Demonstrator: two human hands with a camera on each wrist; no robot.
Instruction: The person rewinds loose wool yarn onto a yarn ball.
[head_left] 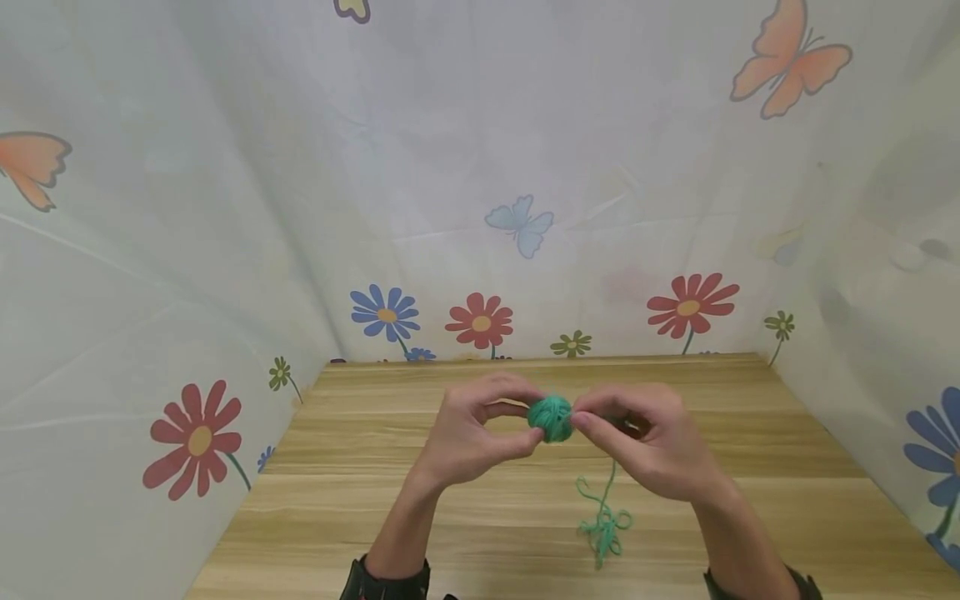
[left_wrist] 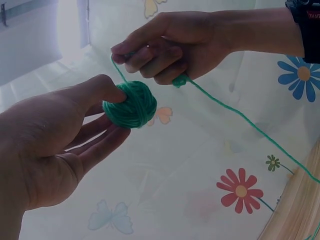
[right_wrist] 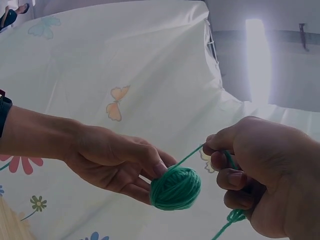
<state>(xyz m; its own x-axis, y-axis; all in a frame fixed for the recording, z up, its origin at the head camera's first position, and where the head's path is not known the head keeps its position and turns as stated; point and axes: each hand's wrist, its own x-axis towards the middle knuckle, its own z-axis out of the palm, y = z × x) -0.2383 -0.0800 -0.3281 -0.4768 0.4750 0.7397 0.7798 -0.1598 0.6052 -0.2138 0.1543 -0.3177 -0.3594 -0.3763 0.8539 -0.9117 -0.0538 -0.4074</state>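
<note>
A small ball of green yarn (head_left: 551, 419) is held up over the table between the thumb and fingers of my left hand (head_left: 480, 429). My right hand (head_left: 652, 437), close by on the right, pinches the strand between thumb and forefinger. In the left wrist view a short taut length runs from the yarn ball (left_wrist: 131, 105) to the right fingertips. The strand also passes through the curled lower fingers of the right hand (right_wrist: 265, 175), where a small green loop (right_wrist: 236, 216) shows. From there it drops to a loose tangle of yarn (head_left: 604, 530) on the tabletop.
The wooden table (head_left: 375, 517) stretches under both hands. A white curtain (head_left: 450, 150) printed with flowers and butterflies hangs behind it and along both sides. A bright light (right_wrist: 258, 60) shows beyond the curtain's upper edge in the right wrist view.
</note>
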